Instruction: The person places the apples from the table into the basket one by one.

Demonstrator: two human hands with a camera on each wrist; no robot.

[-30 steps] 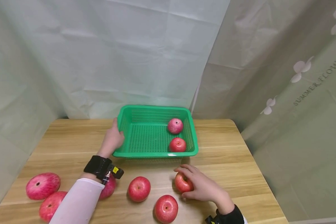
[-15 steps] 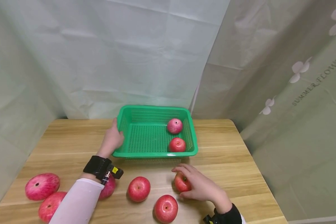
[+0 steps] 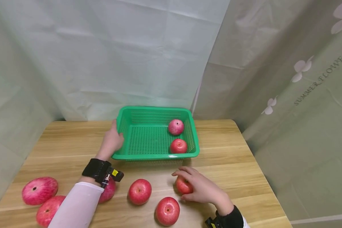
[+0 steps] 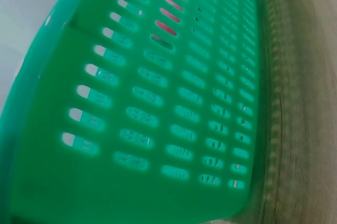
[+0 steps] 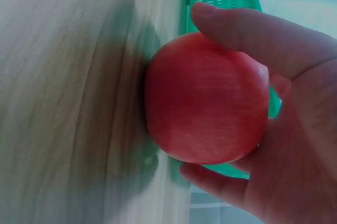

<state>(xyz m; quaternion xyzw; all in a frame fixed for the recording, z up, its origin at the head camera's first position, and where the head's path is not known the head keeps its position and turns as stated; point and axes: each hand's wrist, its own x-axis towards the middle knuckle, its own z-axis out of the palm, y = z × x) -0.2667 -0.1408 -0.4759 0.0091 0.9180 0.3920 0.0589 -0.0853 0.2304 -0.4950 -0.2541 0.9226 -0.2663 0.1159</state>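
Observation:
A green plastic basket with perforated walls stands at the back of the table. My left hand grips its left rim; the left wrist view is filled by the basket's slotted wall. Inside, toward the right end, lie a streaky pink apple and a red apple. In front of the basket, my right hand curls round another red apple. The right wrist view has the thumb and fingers on opposite sides of this apple, close over the wood.
Two red apples, one in the middle and one nearer the front, lie left of my right hand. A pink apple is partly hidden by my left wrist. Further left lie a streaked apple and a red one. Curtains surround the table.
The head view has shifted slightly, moving the scene a little to the left. My right hand has edged left over the apple; my left hand stays on the basket rim.

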